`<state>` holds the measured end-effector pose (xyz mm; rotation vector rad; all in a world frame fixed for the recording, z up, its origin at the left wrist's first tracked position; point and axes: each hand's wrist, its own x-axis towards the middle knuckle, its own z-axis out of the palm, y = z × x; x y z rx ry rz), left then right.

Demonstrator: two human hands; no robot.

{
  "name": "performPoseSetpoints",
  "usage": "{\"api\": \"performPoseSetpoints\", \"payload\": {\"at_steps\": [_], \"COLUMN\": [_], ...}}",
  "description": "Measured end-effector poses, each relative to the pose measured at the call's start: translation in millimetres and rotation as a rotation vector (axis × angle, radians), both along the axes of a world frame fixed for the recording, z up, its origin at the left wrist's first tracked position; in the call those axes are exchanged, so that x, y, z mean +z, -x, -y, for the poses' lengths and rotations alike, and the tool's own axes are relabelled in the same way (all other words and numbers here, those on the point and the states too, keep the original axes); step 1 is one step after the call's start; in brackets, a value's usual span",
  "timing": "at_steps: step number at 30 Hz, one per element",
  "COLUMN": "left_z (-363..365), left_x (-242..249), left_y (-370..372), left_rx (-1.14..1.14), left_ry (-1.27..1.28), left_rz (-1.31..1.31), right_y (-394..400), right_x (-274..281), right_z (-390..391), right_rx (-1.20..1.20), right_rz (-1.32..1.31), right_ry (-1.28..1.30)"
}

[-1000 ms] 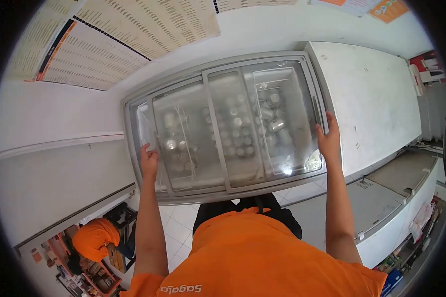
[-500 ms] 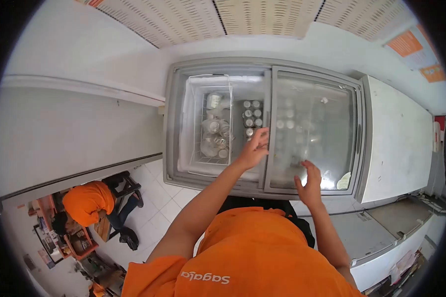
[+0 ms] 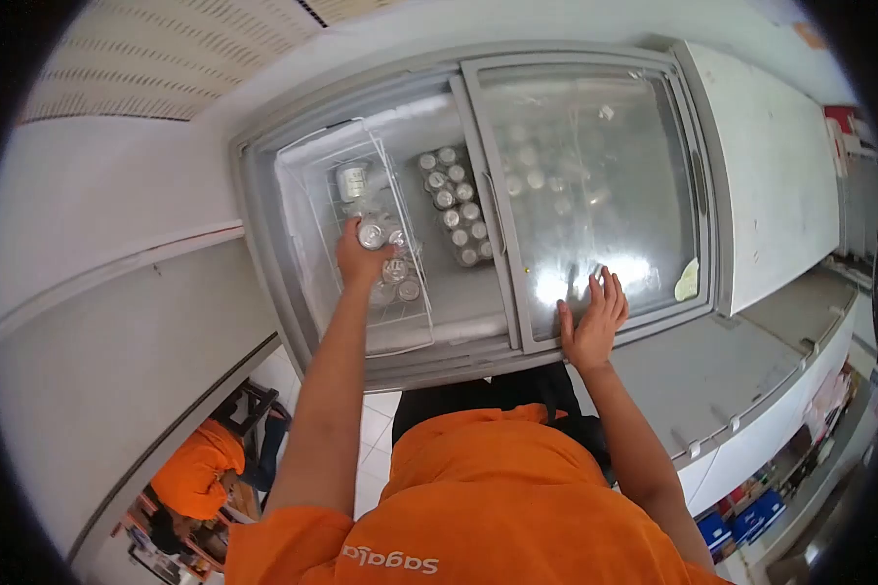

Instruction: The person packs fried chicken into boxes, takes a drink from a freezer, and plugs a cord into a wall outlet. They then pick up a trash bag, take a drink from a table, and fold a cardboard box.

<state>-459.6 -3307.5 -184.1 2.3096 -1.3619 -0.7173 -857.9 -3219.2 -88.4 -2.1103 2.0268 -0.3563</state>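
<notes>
Our left hand (image 3: 361, 260) had its fingers curled round a silver-topped can (image 3: 372, 233), among others in the wire basket (image 3: 400, 349), freezer's (image 3: 260, 234) left end! Our right hand (image 3: 591, 331), loosely spread, was over the glass lid (image 3: 615, 175), contact unclear.
</notes>
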Motion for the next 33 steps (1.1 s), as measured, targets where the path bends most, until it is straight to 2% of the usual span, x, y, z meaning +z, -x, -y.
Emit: {"api": "performPoseSetpoints", "payload": {"at_steps": [3,6,8,9,11,12,14,15,17,18,20,24,26,29,31,33], "left_z": [32,76,99,96,91,71,16,-12,-62,-72,-84,-80,-77,-76,-81,-81], "left_x": [-3,-21,-29,-11,50,63,39,7,-54,-54,-58,-79,-94,-101,-125,-126], "left_y": [-18,-47,-62,-57,-27,-19,-17,-19,-34,-31,-16,-2,-5,-6,-13,-24], "left_rx": [-0.023,0.072,0.129,0.137,-0.053,-0.072,-0.142,-0.202,-0.609,-0.613,-0.406,-0.392,-0.312,-0.166,-0.148,-0.131], "left_ry": [-0.05,-0.02,0.434,0.432,0.614,0.436,0.013,-0.17,-0.354,-0.355,-0.54,-0.596,-0.73,-0.725,-0.693,-0.65], "left_rz": [-0.033,-0.059,-0.121,-0.113,0.185,-0.054,-0.425,-0.402,0.013,0.01,0.262,0.315,0.327,0.313,0.337,0.373], "right_y": [1,-1,-1,-2,-3,-2,-2,-2,-2,-1,-2,-1,-3,-1,-4,-13], "right_x": [-2,0,2,3,0,-1,0,0,0,0,1,-1,-3,-4,-2,3], "right_z": [-3,0,0,-2,0,-1,0,0,0,0,1,1,-1,1,1,7], "right_rx": [-0.006,-0.007,-0.015,-0.006,-0.011,-0.008,-0.01,-0.015,-0.017,-0.012,-0.01,-0.004,0.009,0.013,-0.012,-0.016], "right_rz": [0.035,0.0,-0.026,-0.021,-0.024,-0.017,-0.009,-0.013,-0.015,-0.019,-0.033,-0.043,-0.038,-0.031,-0.007,0.018], "right_ry": [0.033,0.014,-0.016,-0.019,0.029,0.046,0.044,0.044,0.047,0.046,0.039,0.028,0.035,0.045,0.017,0.054]}}
